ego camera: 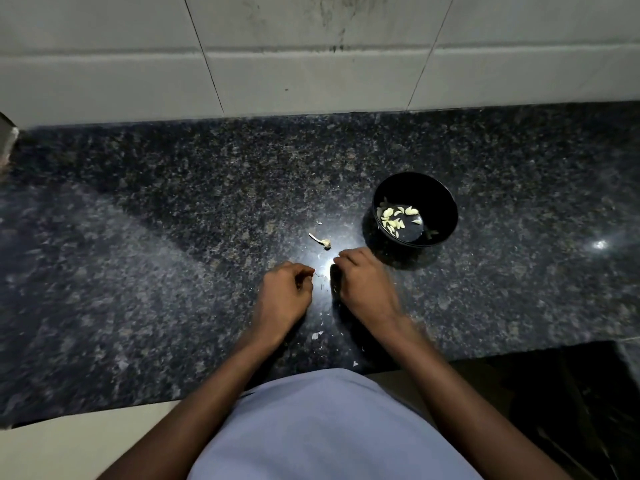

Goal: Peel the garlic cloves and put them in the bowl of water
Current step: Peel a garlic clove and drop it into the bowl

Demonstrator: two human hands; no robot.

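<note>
Both hands curled, left hand (285, 289) and right hand (363, 280) probably pinching a clove (321, 270) between them (glare hides it); bowl (446, 202) sits just beyond-right of right hand, nearer arm.

The single head-worn wide-angle camera looks steeply forward and down from above the person's torso onto the granite countertop (145, 244), at close range, its field reaching the tiled wall (311, 77) at the top edge.
</note>
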